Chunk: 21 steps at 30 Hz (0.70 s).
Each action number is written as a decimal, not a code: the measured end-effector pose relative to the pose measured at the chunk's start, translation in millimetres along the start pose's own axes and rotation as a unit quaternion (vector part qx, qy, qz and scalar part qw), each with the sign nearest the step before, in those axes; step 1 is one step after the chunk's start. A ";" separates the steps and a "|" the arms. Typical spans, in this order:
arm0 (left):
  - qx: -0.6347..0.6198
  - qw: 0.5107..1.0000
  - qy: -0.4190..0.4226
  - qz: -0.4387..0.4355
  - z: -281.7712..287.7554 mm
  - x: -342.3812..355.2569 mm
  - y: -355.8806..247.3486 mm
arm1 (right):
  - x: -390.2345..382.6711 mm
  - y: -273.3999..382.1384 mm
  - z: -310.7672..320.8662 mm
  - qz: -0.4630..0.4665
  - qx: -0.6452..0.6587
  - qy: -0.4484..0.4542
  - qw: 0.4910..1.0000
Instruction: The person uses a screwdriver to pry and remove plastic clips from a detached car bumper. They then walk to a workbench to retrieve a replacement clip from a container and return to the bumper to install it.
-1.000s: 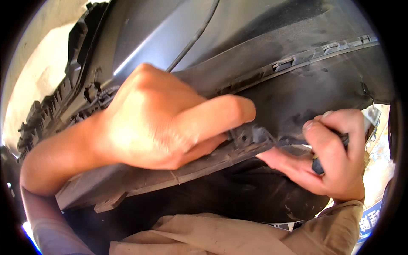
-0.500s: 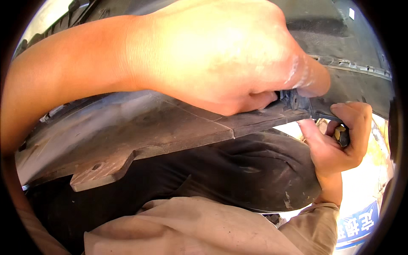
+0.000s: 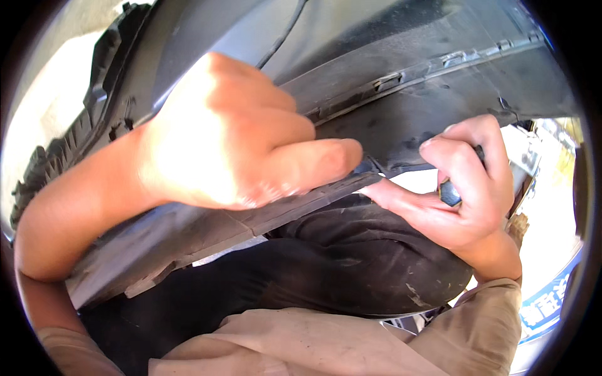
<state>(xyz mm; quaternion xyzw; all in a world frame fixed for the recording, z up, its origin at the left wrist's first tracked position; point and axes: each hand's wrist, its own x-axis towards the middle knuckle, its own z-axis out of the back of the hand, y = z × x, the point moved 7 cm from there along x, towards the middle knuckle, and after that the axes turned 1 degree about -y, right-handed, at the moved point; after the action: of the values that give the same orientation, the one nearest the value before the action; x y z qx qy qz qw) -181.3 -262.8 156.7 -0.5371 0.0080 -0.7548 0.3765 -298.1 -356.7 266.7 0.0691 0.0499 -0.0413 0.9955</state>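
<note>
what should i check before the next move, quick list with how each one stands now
1. Left hand at the dark panel's near edge: ok.
2. Left fingertips' grip: cannot tell, the hand hides them.
3. Right hand holding the dark handle in curled fingers: ok.
4. Cable clear of the left hand: cannot tell, it runs out of sight behind it.
5. Panel's weight on the leg: cannot tell.

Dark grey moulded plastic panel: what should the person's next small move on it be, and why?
The bare right hand should probably press its thumb gently against the near edge of the dark grey plastic panel: the thumb tip lies there, the other fingers curl round a dark, facet-ended object, and the bare left hand is curled over the panel.
</note>
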 end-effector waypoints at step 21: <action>0.038 0.998 0.043 -0.001 13.7 13.0 -8.2 | -7.4 11.1 27.3 0.027 -0.017 -0.089 0.995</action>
<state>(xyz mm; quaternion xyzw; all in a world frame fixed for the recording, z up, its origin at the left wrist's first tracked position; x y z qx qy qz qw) -176.5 -259.1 176.5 -0.4896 -0.0051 -0.7775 0.3947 -301.8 -349.0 295.8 0.0492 -0.0403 -0.0198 0.9978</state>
